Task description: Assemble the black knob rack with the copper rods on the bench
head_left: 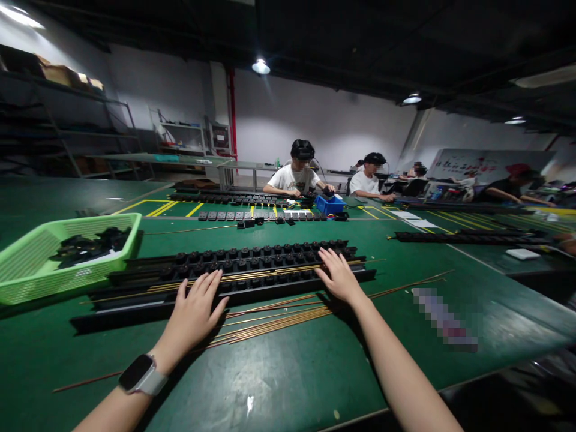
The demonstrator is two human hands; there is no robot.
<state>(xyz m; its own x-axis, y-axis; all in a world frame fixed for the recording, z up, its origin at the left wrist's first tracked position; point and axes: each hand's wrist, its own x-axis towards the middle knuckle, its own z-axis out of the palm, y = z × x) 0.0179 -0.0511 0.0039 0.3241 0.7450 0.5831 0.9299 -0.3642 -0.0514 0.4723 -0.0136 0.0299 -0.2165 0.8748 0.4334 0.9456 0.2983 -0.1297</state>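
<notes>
A long black strip (270,264) with rows of round black sockets lies across the green table in front of me. Thin copper rods (279,318) lie along it and on the table just before it. My left hand (193,315), with a watch on the wrist, rests flat with fingers spread on the strip's near edge, left of centre. My right hand (338,277) lies flat on the strip's right part, fingers spread over the sockets and rods. Neither hand grips anything.
A light green basket (27,270) with black parts stands at the left. More black strips (252,216) lie farther back and at the right (468,237). Several people sit working at the far side beside a blue bin (330,205). The table's near edge runs at the bottom right.
</notes>
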